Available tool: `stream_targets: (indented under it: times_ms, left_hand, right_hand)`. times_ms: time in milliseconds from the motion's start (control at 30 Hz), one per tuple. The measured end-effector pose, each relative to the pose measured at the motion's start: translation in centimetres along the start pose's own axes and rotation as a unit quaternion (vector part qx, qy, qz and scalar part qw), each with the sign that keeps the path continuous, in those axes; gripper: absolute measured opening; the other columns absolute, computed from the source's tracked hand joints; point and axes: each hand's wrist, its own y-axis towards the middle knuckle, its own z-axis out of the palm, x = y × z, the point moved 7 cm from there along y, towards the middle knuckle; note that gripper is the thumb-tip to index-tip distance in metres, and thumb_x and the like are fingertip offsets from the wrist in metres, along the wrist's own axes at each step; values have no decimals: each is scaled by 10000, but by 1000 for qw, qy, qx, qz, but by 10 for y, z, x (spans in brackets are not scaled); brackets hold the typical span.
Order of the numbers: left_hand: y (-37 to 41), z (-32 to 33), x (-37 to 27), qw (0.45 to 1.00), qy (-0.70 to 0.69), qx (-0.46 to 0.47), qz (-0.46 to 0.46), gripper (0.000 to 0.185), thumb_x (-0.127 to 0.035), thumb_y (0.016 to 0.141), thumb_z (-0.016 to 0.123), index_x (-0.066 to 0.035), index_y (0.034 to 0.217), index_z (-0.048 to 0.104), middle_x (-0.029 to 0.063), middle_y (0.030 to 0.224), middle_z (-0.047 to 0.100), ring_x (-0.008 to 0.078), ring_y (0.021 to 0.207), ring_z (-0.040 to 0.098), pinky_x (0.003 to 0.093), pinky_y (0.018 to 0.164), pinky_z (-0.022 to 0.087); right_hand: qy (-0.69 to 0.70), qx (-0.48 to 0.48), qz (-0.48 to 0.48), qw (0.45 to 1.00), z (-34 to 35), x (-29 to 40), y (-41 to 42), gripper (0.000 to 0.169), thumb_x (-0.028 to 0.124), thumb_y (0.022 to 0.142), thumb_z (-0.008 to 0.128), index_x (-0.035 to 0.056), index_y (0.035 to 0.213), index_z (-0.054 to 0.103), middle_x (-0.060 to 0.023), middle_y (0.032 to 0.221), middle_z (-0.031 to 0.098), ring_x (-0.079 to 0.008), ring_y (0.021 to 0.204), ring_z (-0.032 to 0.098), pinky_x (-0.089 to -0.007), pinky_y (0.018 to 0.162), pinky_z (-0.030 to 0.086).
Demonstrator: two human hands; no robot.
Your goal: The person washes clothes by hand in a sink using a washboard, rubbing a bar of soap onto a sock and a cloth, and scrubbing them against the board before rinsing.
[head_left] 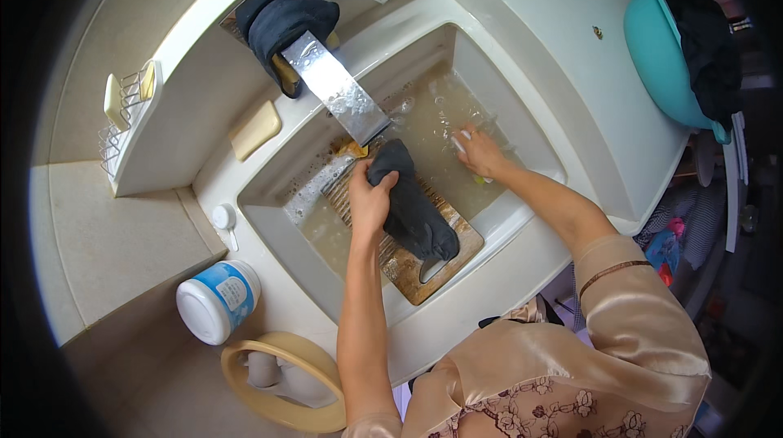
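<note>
My left hand (369, 196) grips the upper end of a wet dark grey sock (416, 211). The sock lies along a ribbed wooden washboard (465, 239), which leans in the sink (275, 218) with its cut-out handle toward me. Cloudy water fills the basin around the board. In that water, to the right, my right hand (483, 153) holds a small white object (465, 135), possibly a brush. A yellow-green bit (482, 180) shows below the palm; the rest is hidden by fingers and water.
Dark cloth (284, 19) hangs over the flat metal faucet spout (336, 89). A soap bar (257, 129) rests on the left rim. Below stand a white-and-blue tub (217, 300) and a beige basin (293, 346). A teal basin (651, 52) holds black clothing (700, 40) at right.
</note>
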Motion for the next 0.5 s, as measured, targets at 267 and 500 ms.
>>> stream_targets:
  times_ms: [267,500]
  left_hand:
    - [-135,1,-33,881,-460,-110,-25,503,-40,914,584,51,1363,376,177,1310,519,284,1160,583,436,1000,484]
    - [-231,-12,69,941,-186,-86,-271,307,-143,945,621,45,1175,546,193,1160,594,241,1000,648,419,839,566]
  right_hand:
    - [61,-78,-44,994,0,17,22,551,169,835,616,44,1339,431,-202,1422,384,-438,1191,470,-487,1025,418]
    - [23,-84,-178,980,-1,44,19,475,134,817,676,116,1269,532,-101,1393,457,-391,1084,528,-431,972,466]
